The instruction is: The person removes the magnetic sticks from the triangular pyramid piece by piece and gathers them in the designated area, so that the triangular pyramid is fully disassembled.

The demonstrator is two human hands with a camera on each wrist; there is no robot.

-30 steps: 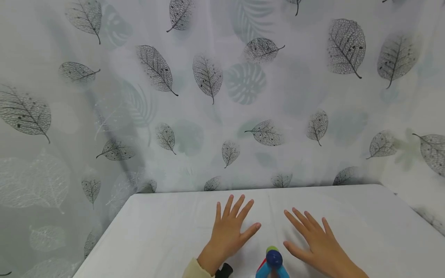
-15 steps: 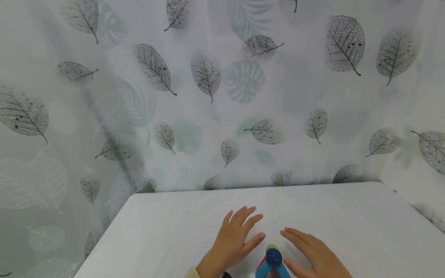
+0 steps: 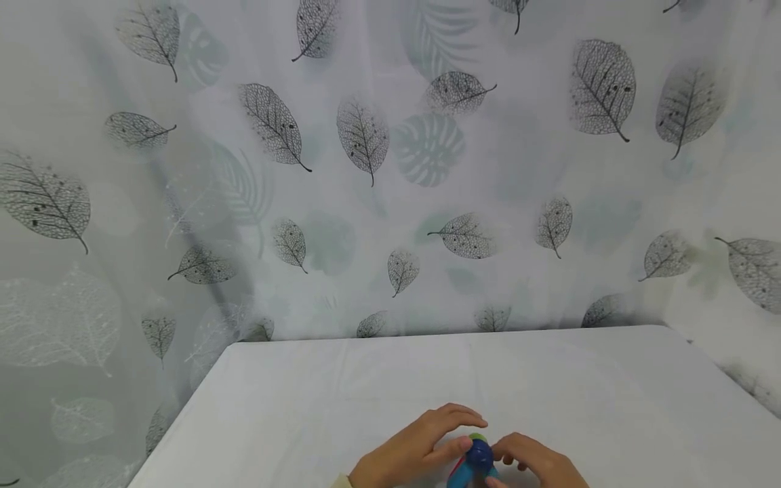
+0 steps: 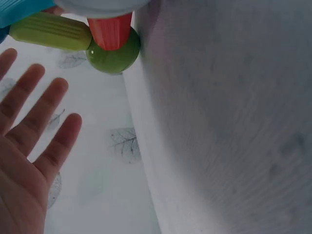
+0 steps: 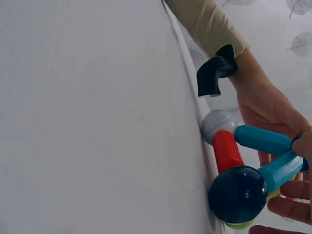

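A construction of ribbed rods and balls stands on the table between both hands. In the head view its navy top ball (image 3: 479,455) shows above light blue rods. In the right wrist view I see a lower navy ball (image 5: 238,194), a red rod (image 5: 227,150) and a grey ball (image 5: 219,126). A green ball (image 4: 113,52) shows in the left wrist view. My left hand (image 3: 415,451) has its thumb right at the top ball, its other fingers extended beyond the toy. My right hand (image 3: 531,459) pinches the toy's top, thumb on the near side.
The toy stands on a white-covered table (image 3: 305,393). Behind it hangs a leaf-printed curtain (image 3: 366,203). A black camera mount (image 5: 214,73) sits on the left wrist below a beige sleeve (image 5: 209,24).
Both hands, earlier spread apart with fingers raised, have come down and inward to the toy's top. The right fingers have bent around it. The toy stands in about the same place.
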